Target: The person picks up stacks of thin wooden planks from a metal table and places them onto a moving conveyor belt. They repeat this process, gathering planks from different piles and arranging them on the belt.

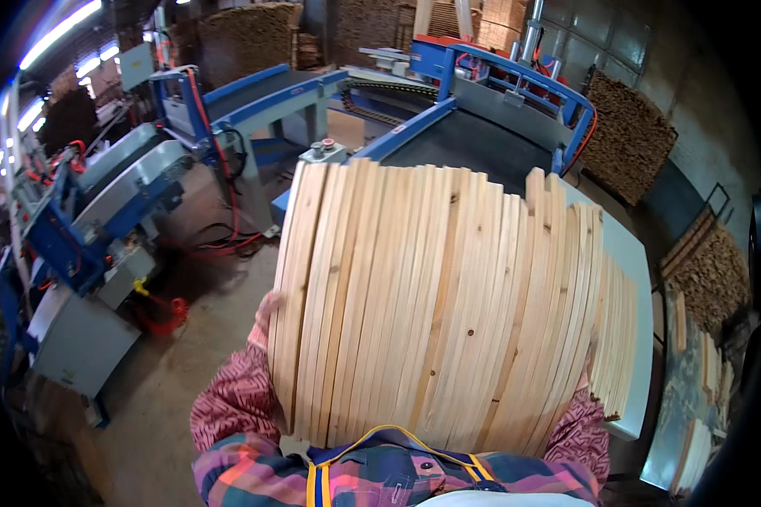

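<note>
The bundle of wooden slats [431, 304] is directly in front of the person's torso, the slats standing side by side with their length running near to far. Whether anything supports it from below cannot be determined.

Grip state: the left hand [265, 324] presses on the outer left slat; the right hand [586, 376], largely hidden, bears on the right side. Together they clamp the bundle between them; the right finger positions cannot be told.

Handling: expect a heavy, stiff load. The slats appear dry and unbound, so individual pieces may slide lengthwise or drop from the middle if side pressure falls. The far ends are uneven. Take hold at both outer sides, at matching height, and maintain inward pressure.

Containers: no box or bin is identifiable. To the right, a pale surface [634, 251] carries a stack of slats [615, 334] just beside the bundle. At the far side is a blue-framed machine with a dark bed [482, 142]; a control box [323, 152] is near the bundle's far left corner.
</note>
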The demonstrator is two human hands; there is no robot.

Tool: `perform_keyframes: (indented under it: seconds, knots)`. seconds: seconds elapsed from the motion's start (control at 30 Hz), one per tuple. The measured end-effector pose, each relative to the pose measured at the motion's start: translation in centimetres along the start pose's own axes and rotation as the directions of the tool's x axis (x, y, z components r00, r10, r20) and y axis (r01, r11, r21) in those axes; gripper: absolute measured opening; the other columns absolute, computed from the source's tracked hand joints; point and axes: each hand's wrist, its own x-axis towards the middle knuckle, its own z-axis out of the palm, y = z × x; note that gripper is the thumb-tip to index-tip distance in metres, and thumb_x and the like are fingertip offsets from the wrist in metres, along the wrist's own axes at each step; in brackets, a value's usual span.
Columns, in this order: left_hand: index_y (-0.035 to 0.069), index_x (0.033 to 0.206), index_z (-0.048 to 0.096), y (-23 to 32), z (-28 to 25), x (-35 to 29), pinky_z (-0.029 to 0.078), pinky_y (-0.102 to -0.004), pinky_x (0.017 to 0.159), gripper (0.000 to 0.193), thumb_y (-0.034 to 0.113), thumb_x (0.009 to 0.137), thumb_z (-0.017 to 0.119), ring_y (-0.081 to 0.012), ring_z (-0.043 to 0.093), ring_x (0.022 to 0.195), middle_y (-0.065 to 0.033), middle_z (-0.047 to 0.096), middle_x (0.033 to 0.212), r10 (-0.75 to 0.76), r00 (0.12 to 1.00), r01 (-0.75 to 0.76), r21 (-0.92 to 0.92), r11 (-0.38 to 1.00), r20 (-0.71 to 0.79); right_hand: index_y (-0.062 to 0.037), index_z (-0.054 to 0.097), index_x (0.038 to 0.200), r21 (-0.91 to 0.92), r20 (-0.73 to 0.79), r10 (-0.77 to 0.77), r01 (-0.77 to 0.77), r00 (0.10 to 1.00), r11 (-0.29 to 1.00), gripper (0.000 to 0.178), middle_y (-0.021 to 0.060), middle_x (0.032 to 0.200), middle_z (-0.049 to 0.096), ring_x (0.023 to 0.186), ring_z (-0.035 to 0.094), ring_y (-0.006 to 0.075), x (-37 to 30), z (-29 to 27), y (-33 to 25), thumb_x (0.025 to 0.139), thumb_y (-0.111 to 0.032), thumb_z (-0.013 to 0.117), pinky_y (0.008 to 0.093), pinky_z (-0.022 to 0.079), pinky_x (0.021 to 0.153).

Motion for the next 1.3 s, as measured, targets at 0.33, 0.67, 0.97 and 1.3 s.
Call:
perform_keyframes:
  seconds: [0.33, 0.67, 0.97, 1.3]
  knots:
    - [0.009, 0.118, 0.061, 0.3, 2.6, 25.6, 0.054, -0.0335, 0.08, 0.036, 0.023, 0.087, 0.068, -0.0131, 0.064, 0.087, -0.0024, 0.066, 0.1, -0.421, 0.907, 0.419, 0.089, 0.904, 0.012, -0.0007, 0.055, 0.135, 0.07, -0.154, 0.057, -0.047, 0.986, 0.996, 0.067, 0.014, 0.129, 0.063, 0.117, 0.062, 0.0262, 5.4, 6.1, -2.6, 0.1, -0.057, 0.044, 0.0368, 0.049, 0.102]
    - [0.005, 0.134, 0.057, 0.5, 5.7, 34.4, 0.043, -0.0341, 0.105, 0.056, 0.016, 0.081, 0.073, -0.0298, 0.055, 0.123, -0.0169, 0.058, 0.131, 0.105, 0.959, -0.261, 0.965, -0.03, 0.263, -0.0008, 0.055, 0.135, 0.339, -0.074, 0.12, -0.088, 0.99, 0.937, 0.067, 0.0137, 0.129, 0.063, 0.118, 0.061, 0.0262, 9.7, 10.7, -1.7, 0.1, -0.057, 0.043, 0.0367, 0.049, 0.102]
    - [0.009, 0.124, 0.062, 2.3, 8.6, 34.9, 0.041, -0.0418, 0.107, 0.042, 0.02, 0.084, 0.07, -0.0346, 0.048, 0.129, -0.014, 0.057, 0.132, 0.023, 0.927, -0.344, 0.876, -0.338, 0.373, -0.0019, 0.059, 0.132, -0.249, -0.209, -0.359, 0.305, 0.91, 0.919, 0.067, 0.0132, 0.131, 0.063, 0.12, 0.06, 0.0286, 14.9, 6.5, 7.2, 0.101, -0.057, 0.038, 0.0395, 0.046, 0.103]
    - [0.005, 0.125, 0.06, 0.8, 8.9, 34.4, 0.039, -0.0434, 0.108, 0.05, 0.027, 0.082, 0.072, -0.0361, 0.047, 0.126, -0.0167, 0.055, 0.131, -0.049, 0.918, -0.375, 0.82, -0.433, 0.394, -0.0025, 0.067, 0.12, -0.884, -0.318, 0.019, -0.303, 0.948, 0.355, 0.075, 0.0228, 0.119, 0.067, 0.116, 0.061, 0.0395, 12.9, 8.0, 5.4, 0.093, -0.067, 0.041, 0.047, 0.046, 0.097]
